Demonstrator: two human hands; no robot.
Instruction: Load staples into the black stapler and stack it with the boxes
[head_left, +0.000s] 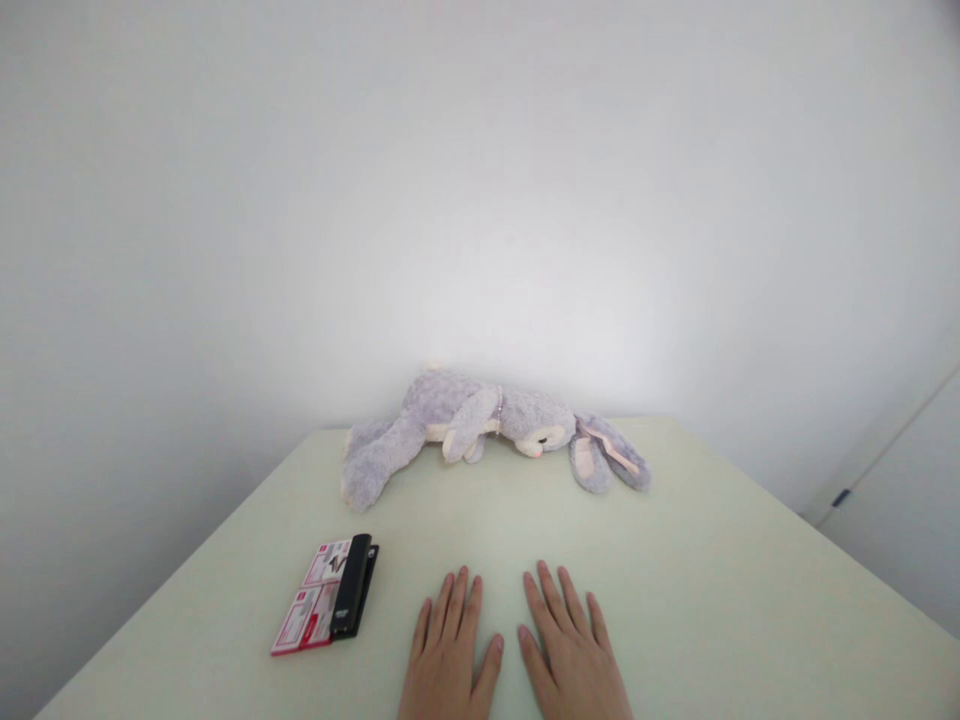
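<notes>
My left hand (445, 655) lies palm down and flat on the table, its fingers a little apart and holding nothing. Beside it, my right hand (572, 650) rests flat in the same way, thumb toward the left one, with a gap between the two. To the left of my left hand lies a black stapler (351, 588), on its side. It touches or adjoins two small red-and-white printed boxes (313, 597), one behind the other. Neither hand touches these things.
A grey plush rabbit (450, 400) lies on its side along the back of the pale green table (712, 580), its long ears to the right. A white wall (480, 200) stands behind. At the right is a white door or panel (900, 530) with a dark fitting.
</notes>
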